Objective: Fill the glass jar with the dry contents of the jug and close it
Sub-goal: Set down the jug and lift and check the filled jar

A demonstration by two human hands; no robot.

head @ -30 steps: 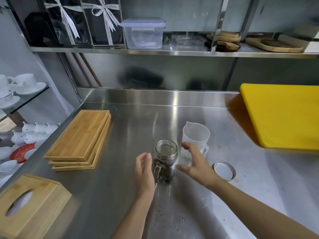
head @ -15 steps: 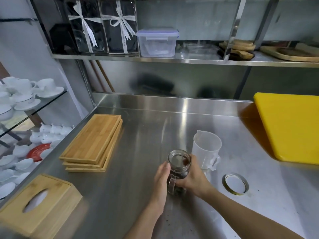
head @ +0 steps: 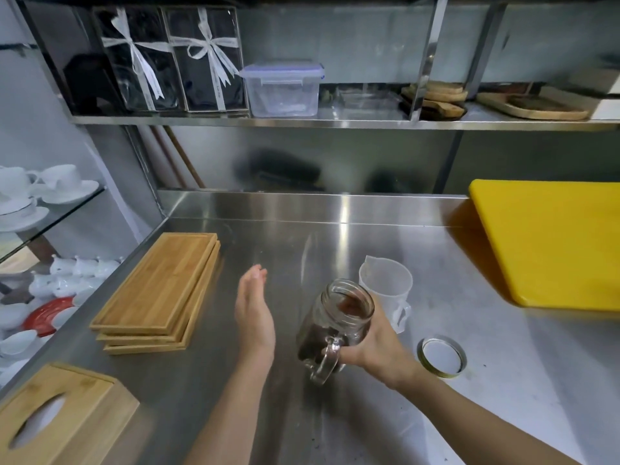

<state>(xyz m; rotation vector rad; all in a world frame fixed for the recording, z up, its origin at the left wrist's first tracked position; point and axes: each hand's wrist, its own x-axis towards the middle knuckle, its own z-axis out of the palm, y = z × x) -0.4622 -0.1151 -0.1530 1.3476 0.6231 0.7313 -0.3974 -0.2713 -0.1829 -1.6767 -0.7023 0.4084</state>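
Observation:
My right hand (head: pixel 375 347) grips the glass jar (head: pixel 339 317), a handled mason jar lifted off the counter and tilted to the left, with dark dry contents in its lower part. My left hand (head: pixel 253 317) is flat and open just left of the jar, apart from it, palm facing the glass. The white plastic jug (head: pixel 385 283) stands upright right behind the jar and looks empty. The jar's metal lid (head: pixel 441 355) lies flat on the steel counter to the right of my right hand.
A stack of bamboo trays (head: pixel 161 293) lies to the left, a wooden tissue box (head: pixel 50 421) at the near left. A yellow cutting board (head: pixel 550 243) fills the right. Dark crumbs dot the steel counter (head: pixel 312 236). White cups sit on glass shelves (head: pixel 50 209) far left.
Both hands closed in on the jar. My right hand then lifted and tilted it leftward, while my left hand let go and drew away to the left, opening flat.

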